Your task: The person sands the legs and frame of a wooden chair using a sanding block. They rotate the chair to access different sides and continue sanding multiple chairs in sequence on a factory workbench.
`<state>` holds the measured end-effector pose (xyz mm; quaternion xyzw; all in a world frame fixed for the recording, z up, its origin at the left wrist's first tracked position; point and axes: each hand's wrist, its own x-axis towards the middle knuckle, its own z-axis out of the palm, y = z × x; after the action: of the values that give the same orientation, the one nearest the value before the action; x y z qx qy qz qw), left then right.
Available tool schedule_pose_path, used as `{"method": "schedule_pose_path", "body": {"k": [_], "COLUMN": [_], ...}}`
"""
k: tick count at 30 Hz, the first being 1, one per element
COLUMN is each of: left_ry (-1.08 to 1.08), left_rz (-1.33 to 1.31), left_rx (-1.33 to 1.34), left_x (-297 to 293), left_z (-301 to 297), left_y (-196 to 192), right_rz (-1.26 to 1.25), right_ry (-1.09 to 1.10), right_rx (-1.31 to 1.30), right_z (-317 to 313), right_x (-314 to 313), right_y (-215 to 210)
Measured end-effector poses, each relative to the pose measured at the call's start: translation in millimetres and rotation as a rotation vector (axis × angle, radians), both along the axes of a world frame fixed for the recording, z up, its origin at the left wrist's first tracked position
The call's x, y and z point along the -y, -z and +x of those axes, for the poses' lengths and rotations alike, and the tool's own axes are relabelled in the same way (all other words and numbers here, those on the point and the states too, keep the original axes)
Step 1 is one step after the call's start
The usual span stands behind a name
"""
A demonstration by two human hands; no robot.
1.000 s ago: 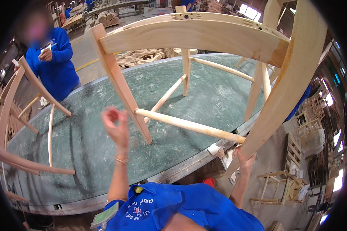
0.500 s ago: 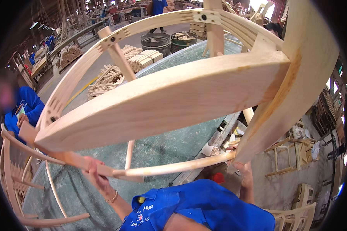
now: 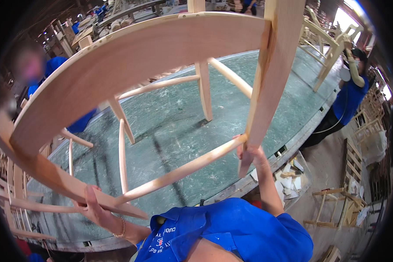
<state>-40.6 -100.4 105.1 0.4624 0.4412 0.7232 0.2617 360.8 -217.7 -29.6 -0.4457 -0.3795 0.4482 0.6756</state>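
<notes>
A pale, unfinished wooden chair frame (image 3: 139,50) fills the view, tilted over the green worktable. Its broad curved rail runs between two front legs, with a round stretcher (image 3: 183,172) joining them lower down. My left hand (image 3: 94,207) is wrapped round the left chair leg (image 3: 52,174) near its lower end. Around the right chair leg (image 3: 273,83), just by the stretcher joint, my right hand (image 3: 253,153) is closed; the leg hides part of its fingers. The rear legs slant down towards the table, and I cannot tell whether both touch it.
The green worktable (image 3: 170,131) stretches beneath the frame. Another wooden chair (image 3: 327,48) stands at its far right, beside a worker in blue (image 3: 351,98). A second person in blue is at the left, near more chair parts. A tray of scraps (image 3: 292,179) sits by the table edge.
The chair frame has turned and tipped, its curved rail shifting up and left, with more tabletop showing. Both my hands keep hold of the legs; the right has moved up and left.
</notes>
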Motion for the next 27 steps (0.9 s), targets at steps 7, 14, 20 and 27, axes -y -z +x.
{"method": "schedule_pose_path", "body": {"k": [7, 14, 20, 27], "left_ry": [0.194, 0.583, 0.959, 1.155], "left_rz": [-0.054, -0.011, 0.093, 0.150], "left_rx": [-0.076, 0.095, 0.234, 0.148], "left_x": [-31, -50, -53, -16], "left_z": [4, 0, -25, -58], "left_y": [-13, -8, 35, 64], "right_rz": [0.056, 0.044, 0.048, -0.018], "right_ry": [0.115, 0.249, 0.466, 0.659], "right_rx": [0.056, 0.143, 0.231, 0.282], "right_z": [28, 31, 14, -31], "right_x": [-45, -47, -31, 9], "right_y": [-3, -8, 12, 39]}}
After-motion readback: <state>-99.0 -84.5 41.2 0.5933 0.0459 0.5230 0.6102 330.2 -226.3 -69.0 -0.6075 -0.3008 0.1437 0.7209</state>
